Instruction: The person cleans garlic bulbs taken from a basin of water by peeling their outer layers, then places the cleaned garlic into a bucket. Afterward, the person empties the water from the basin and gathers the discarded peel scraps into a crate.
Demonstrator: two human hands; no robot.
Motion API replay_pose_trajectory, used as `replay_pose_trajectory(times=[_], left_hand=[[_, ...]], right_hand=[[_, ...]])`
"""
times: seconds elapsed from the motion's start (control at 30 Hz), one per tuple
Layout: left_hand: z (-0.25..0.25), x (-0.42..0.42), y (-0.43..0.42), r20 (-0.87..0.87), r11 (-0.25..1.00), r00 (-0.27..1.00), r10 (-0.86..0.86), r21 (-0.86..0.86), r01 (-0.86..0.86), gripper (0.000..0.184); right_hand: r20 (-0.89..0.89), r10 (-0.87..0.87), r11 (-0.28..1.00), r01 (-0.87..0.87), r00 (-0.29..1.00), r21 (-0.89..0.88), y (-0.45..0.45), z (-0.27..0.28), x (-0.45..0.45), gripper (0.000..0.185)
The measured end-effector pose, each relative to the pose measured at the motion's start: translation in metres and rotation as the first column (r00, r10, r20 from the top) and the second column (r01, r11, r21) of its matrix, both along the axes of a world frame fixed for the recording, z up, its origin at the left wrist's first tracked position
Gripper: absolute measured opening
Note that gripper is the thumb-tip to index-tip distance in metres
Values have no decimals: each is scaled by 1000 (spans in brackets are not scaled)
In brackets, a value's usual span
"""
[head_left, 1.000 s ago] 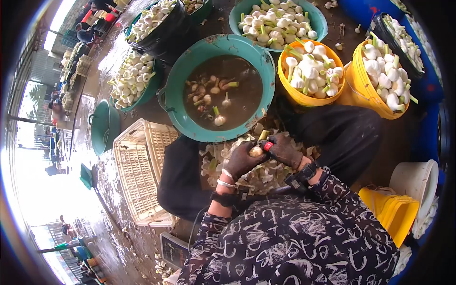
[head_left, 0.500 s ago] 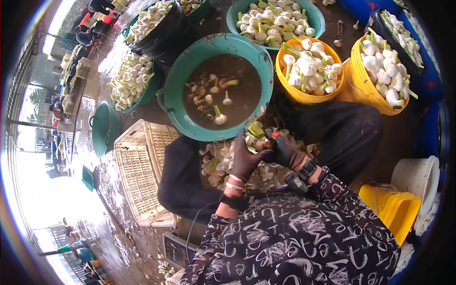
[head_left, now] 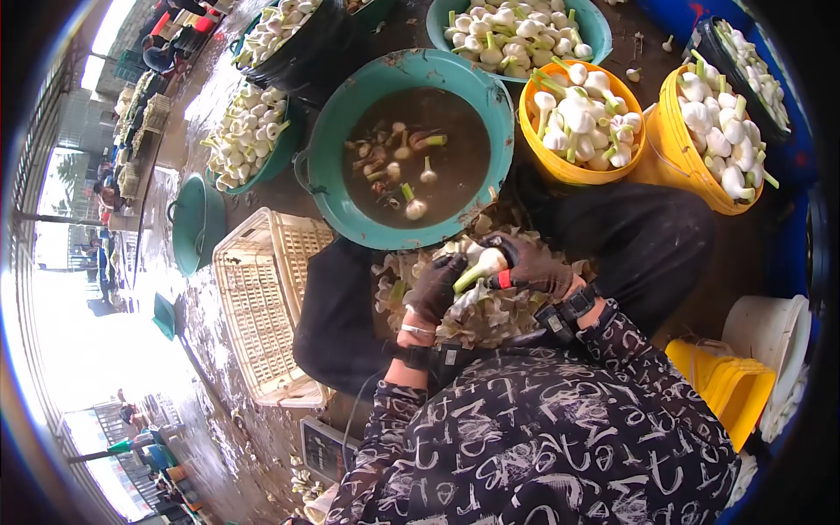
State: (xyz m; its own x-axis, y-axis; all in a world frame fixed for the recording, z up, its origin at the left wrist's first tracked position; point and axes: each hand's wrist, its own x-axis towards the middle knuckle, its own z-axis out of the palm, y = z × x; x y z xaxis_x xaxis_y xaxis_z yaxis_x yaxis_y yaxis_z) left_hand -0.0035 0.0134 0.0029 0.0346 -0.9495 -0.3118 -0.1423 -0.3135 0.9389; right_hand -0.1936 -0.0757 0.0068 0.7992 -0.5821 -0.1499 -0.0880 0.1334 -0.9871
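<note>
Both hands wear dark gloves and meet over a heap of pale peelings (head_left: 490,319) between my knees. My right hand (head_left: 532,264) is closed on a white garlic bulb (head_left: 492,261) with a green stem pointing down-left. My left hand (head_left: 435,287) is beside the stem, its fingers curled, and what it grips, if anything, is hard to make out. Just ahead, a green basin (head_left: 319,140) holds brown water with several garlic bulbs and scraps floating in it. A red band shows on a finger of my right hand.
A yellow bucket (head_left: 632,166) and another yellow bucket (head_left: 674,166) of garlic stand ahead right. A green tub (head_left: 598,31) of garlic is behind the basin. At left are a cream crate (head_left: 254,306) and a green bucket (head_left: 197,223). Yellow containers (head_left: 731,385) lie right.
The bulb between my hands now shows white with its stem toward my left hand. My hands have turned and moved slightly apart. The whole view has shifted a little.
</note>
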Motion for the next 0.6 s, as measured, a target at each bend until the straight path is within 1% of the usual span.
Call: replay_pose_trajectory(times=[0.03,0.07,0.1,0.13,0.17,0.2,0.23,0.27,0.3,0.33,0.37,0.4,0.43,0.47,0.5,0.53,0.57,0.6], left_hand=[[-1,3,5,360,964,932,-49,-226,138,47],[2,-2,7,532,922,846,25,-340,186,49],[0,-4,8,533,922,846,27,-340,184,49],[-1,-6,8,542,917,836,86,-371,147,49],[1,-7,7,548,909,824,142,-401,110,50],[3,-8,10,545,910,826,143,-400,106,50],[6,-8,12,501,926,856,126,-370,80,48],[9,-7,12,456,940,883,111,-337,56,45],[2,-3,12,465,964,883,61,-258,69,34],[0,-1,13,465,963,883,60,-258,71,34],[5,-2,12,46,973,975,216,-94,-211,28],[8,-2,11,-340,907,841,421,172,-385,23],[2,-2,16,-415,911,816,403,97,-401,22],[1,0,26,-416,912,816,402,99,-399,22],[2,7,36,-347,939,890,297,-64,-338,21],[4,14,45,-257,942,947,195,-221,-254,20],[18,14,48,-175,923,950,259,-243,-297,15],[32,13,52,-90,903,941,326,-264,-338,10]], right_hand=[[126,-37,992,21,991,126,-1,-6,3,53],[244,-90,967,26,966,253,-2,-1,6,54],[223,-149,942,69,963,329,3,5,7,56],[224,-144,943,65,964,326,5,11,10,56],[57,-178,945,187,982,-270,8,15,13,53],[-65,-297,616,139,953,-776,11,19,13,51],[-11,-268,566,148,963,-811,9,23,12,43],[-12,-266,565,146,964,-812,10,23,12,43],[-57,-285,619,138,957,-773,12,22,13,35],[-102,-302,669,134,948,-731,13,20,13,28],[-101,-303,668,135,947,-732,13,11,15,28],[-41,-402,879,373,915,-298,12,-2,17,24],[-41,-509,834,505,860,222,11,-16,16,23],[-43,-511,833,507,858,223,7,-23,12,23],[-175,-508,729,529,844,435,-1,-29,7,22],[-299,-471,572,546,830,613,-6,-37,0,21],[76,-521,589,294,850,753,-6,-69,-3,28],[72,-524,587,298,848,753,-5,-66,-5,28]])
